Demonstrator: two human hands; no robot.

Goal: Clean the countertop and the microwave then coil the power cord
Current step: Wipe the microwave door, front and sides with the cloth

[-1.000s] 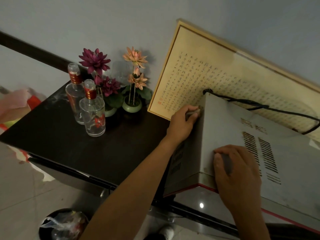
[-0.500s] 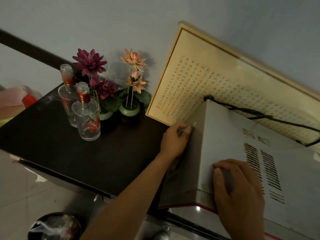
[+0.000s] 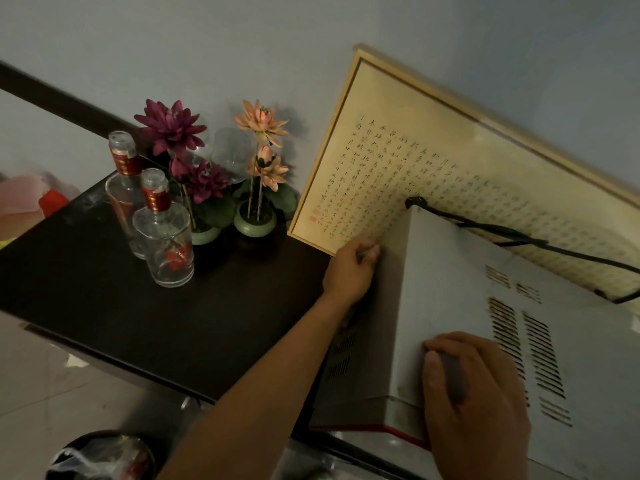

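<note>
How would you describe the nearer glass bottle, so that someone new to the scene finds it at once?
Look at the dark countertop, left of the microwave. Two clear bottles with red neck bands stand before the flower pots. The nearer bottle is the front one, with a red mark low on its glass, partly covering the rear bottle.

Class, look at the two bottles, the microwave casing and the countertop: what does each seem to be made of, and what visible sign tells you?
Bottles: clear glass, probably; the dark top shows through them, with red labels.
Microwave casing: painted sheet metal, seemingly; pale matt surface with punched vent slots.
Countertop: dark, smooth, slightly glossy; wood veneer or laminate, the dim light leaves it open.
</note>
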